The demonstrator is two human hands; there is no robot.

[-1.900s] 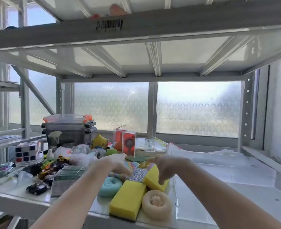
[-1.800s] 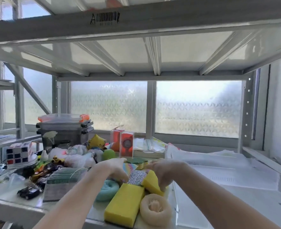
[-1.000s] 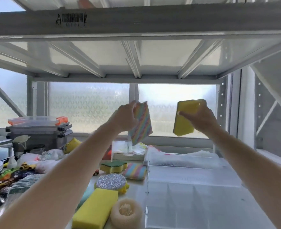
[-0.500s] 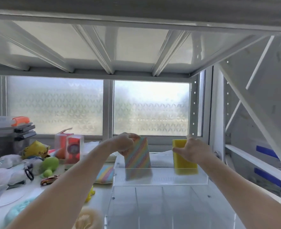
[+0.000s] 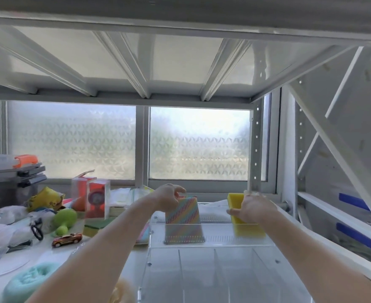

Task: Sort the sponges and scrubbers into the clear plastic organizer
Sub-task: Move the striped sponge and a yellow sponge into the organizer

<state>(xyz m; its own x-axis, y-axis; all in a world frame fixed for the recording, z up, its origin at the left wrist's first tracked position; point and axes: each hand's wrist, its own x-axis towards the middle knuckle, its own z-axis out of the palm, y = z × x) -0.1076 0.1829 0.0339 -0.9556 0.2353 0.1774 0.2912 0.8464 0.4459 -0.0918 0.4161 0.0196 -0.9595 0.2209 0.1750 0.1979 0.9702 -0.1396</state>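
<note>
Head view: the left hand [image 5: 168, 199] is pinching the top edge of the striped sponge [image 5: 183, 217], which is standing upright, long axis vertical, directly below the fingers in the organizer's [image 5: 202, 267] rear row, left end. The right hand [image 5: 252, 207] is gripping the yellow sponge [image 5: 245, 228] likewise at the right end. Both appear seated; judged next: fingers opening upward, clear of each sponge.

Left hand [image 5: 168, 197] grips the striped sponge [image 5: 183, 217] upright in the organizer's [image 5: 210, 254] far compartment; right hand [image 5: 253, 209] holds the yellow sponge [image 5: 247, 229] upright there too, well apart.
</note>
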